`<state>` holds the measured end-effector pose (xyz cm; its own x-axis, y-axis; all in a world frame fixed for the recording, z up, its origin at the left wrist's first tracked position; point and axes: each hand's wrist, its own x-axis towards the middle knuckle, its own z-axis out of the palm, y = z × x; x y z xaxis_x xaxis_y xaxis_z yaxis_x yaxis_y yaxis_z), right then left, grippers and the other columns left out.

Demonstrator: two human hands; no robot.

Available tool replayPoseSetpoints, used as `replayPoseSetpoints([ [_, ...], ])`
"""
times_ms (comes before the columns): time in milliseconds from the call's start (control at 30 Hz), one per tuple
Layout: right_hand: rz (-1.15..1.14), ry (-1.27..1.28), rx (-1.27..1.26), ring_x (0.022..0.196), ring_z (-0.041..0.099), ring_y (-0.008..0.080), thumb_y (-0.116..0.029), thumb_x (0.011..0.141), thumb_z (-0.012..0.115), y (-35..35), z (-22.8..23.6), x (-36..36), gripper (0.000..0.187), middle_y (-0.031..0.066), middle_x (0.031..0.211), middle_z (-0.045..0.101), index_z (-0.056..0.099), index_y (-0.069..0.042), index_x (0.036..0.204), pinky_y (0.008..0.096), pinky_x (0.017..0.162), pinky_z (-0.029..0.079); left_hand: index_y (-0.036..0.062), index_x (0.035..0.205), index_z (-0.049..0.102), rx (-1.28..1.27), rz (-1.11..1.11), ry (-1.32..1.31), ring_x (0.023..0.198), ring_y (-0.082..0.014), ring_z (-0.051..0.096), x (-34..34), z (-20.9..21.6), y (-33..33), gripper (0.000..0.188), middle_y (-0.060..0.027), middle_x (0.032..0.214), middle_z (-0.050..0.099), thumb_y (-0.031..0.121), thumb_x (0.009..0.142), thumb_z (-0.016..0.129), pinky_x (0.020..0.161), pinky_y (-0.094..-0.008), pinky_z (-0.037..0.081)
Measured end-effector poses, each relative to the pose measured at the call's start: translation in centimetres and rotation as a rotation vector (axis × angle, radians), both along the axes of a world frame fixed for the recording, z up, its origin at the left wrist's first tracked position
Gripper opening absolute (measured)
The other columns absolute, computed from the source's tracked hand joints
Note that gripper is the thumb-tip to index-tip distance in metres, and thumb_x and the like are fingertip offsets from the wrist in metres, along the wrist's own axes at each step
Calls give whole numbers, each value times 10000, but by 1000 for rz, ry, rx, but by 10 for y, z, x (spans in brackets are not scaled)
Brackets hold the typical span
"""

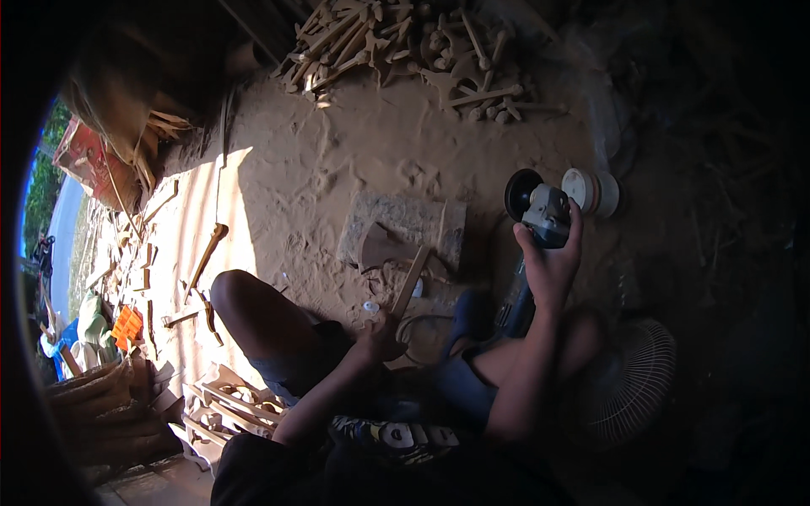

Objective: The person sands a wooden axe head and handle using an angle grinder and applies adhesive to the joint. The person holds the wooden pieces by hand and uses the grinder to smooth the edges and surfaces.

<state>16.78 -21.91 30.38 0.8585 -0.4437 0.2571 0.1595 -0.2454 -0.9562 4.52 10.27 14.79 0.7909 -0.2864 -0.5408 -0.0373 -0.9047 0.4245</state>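
My left hand is closed round the lower end of a wooden axe-shaped piece. Its flared, blade-like head lies over a rough block on the dusty ground between my knees. To the right, my right hand grips an angle grinder near its head, held upright with its body running down toward my lap. A round dark disc sits on the grinder's left side, apart from the wooden piece. Whether the disc is spinning I cannot tell.
Many wooden pieces are heaped at the far side. White tubs stand beyond the grinder. A fan is by my right knee. Hand tools with wooden handles lie left of my left knee, and more wooden pieces lie at lower left.
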Motion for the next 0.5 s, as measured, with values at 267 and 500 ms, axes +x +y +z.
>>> replayPoseSetpoints([
  [267,58,56,65,1228,661,243,-124,829,911,18,4,1,903,182,1402,631,418,-24,1579,398,1050,564,89,1248,594,-12,52,-100,1008,-464,721,22,92,20,337,-210,1062,740,129,917,638,824,-559,585],
  [500,101,55,-54,1213,670,246,-130,831,904,21,-13,3,910,181,1398,639,409,-20,1586,403,1057,555,55,1266,666,-338,263,80,980,-349,756,122,-36,51,525,-167,998,775,393,898,827,847,-444,594],
])
